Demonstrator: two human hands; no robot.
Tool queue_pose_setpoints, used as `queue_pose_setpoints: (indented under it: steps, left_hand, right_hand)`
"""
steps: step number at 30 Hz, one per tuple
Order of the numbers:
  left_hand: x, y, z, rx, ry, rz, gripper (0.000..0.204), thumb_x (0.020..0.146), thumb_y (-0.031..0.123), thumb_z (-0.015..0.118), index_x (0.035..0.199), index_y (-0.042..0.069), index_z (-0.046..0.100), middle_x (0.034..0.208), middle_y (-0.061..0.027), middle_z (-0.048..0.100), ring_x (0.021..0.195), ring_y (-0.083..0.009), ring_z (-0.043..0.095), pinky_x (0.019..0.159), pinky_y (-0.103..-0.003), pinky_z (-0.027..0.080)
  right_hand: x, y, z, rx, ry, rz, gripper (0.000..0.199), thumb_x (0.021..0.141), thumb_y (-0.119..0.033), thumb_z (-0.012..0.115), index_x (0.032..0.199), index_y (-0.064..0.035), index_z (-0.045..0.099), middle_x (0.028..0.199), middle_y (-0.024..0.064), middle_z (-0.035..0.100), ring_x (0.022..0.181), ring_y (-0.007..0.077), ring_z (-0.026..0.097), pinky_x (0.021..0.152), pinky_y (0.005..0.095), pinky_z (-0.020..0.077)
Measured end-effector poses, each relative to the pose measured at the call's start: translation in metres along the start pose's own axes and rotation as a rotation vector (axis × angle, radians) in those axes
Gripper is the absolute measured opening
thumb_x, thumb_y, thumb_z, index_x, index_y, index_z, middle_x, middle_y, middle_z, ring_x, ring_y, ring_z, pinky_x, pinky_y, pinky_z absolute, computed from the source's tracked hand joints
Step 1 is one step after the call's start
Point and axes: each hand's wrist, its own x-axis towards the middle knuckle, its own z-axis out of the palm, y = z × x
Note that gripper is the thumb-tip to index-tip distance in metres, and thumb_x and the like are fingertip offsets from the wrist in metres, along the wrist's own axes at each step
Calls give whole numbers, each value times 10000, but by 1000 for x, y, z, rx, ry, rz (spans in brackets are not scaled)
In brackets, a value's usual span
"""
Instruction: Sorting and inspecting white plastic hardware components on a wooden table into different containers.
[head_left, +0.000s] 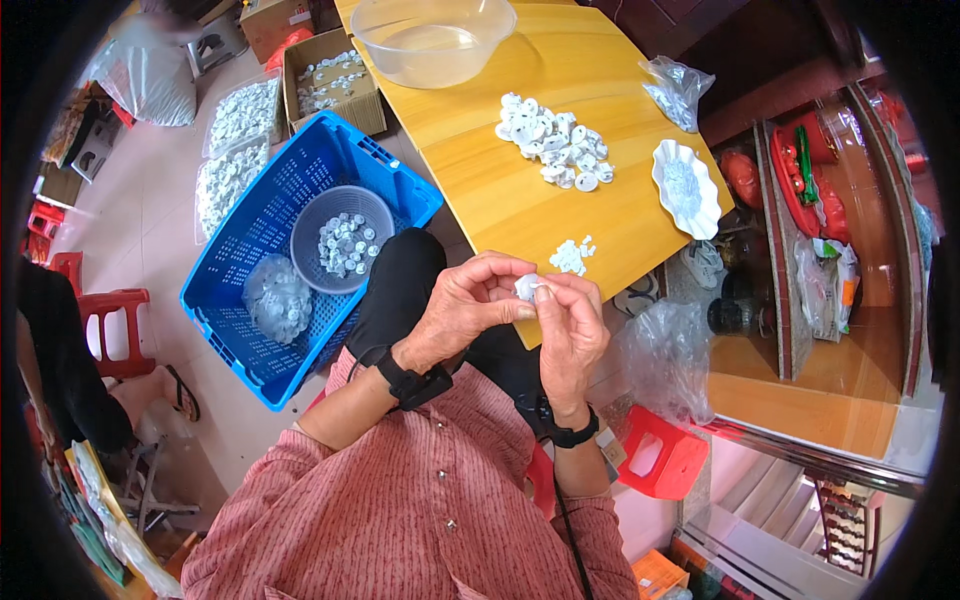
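Over the near corner of the wooden table (470, 170), my left hand (455, 310) and my right hand (572, 325) meet, fingertips pinched around one small white plastic piece (526, 288). Its exact shape is partly covered by my fingers. Just beyond my fingers lies a small heap of little white parts (571, 257). Farther back is a larger pile of round white plastic pieces (556, 143). To its right, a white scalloped dish (704, 222) holds many tiny translucent bits (681, 183).
A clear basin (425, 72) and a plastic bag (679, 92) are on the table. Left of my knee stands a blue crate (222, 270) containing a grey basket (303, 262) of white pieces and a filled bag (278, 300). A red stool (668, 462) is at right.
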Motion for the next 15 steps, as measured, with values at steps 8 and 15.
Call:
queue_pose_setpoints:
  steps: [8,15]
  left_hand:
    - [-3,-1,-5,213,3,96,375,836,-62,740,1198,-20,650,1172,-68,576,1053,-146,616,931,-286,542]
    - [-4,1,-14,307,-18,98,381,823,-59,753,1191,-5,671,1165,-70,579,1042,-143,615,910,-274,545]
  right_hand:
    - [-2,-2,-2,-72,-31,-47,67,887,-23,700,929,12,661,1003,115,642,940,226,637,819,335,515]
    - [4,-12,-7,-185,-170,-76,123,879,13,688,1001,22,688,987,106,649,924,206,634,845,314,497]
